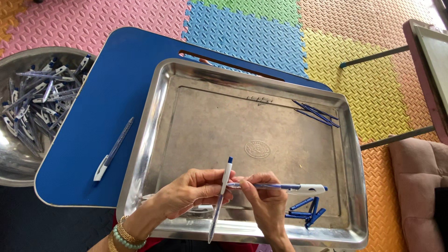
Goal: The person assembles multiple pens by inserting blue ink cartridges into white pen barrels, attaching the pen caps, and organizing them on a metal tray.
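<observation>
Over the near part of a steel tray point(196, 79), my left hand point(189, 193) pinches a blue-and-white pen point(221, 200) that points down toward me. My right hand point(266, 203) holds a second pen point(298, 188) lying sideways, its white end to the right. The two pens cross between my fingertips. Several thin blue refills point(316, 113) lie at the tray's far right. A few blue caps point(305, 213) lie at the near right, just beside my right hand.
The tray rests on a blue lap table point(93, 116), where one loose pen point(112, 150) lies left of the tray. A large steel bowl point(18, 158) full of pens sits at the far left. Colourful foam mats cover the floor. A pink cushion point(415, 177) sits at right.
</observation>
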